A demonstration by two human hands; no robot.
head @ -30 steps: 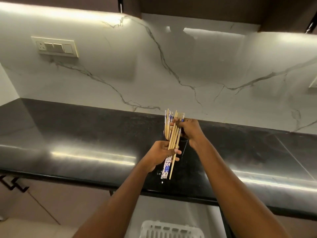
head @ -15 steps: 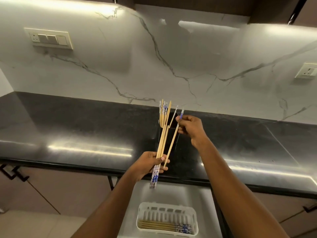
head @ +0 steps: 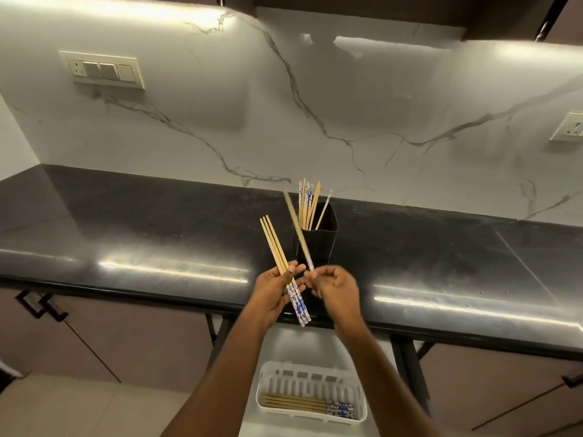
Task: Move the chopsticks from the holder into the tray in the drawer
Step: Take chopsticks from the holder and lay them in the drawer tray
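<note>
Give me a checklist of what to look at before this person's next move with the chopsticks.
1. Left hand grips the bundle of three wooden chopsticks with blue-patterned ends: ok.
2. Right hand pinches the single wooden chopstick by its end: ok, though blurred.
3. Single chopstick out of the black square holder: ok.
4. White slotted plastic tray in the open drawer, in view below the hands: ok.
5. Room in the tray beside the chopsticks lying there: ok.
6. Holder emptied: not ok, several chopsticks stand in it.
</note>
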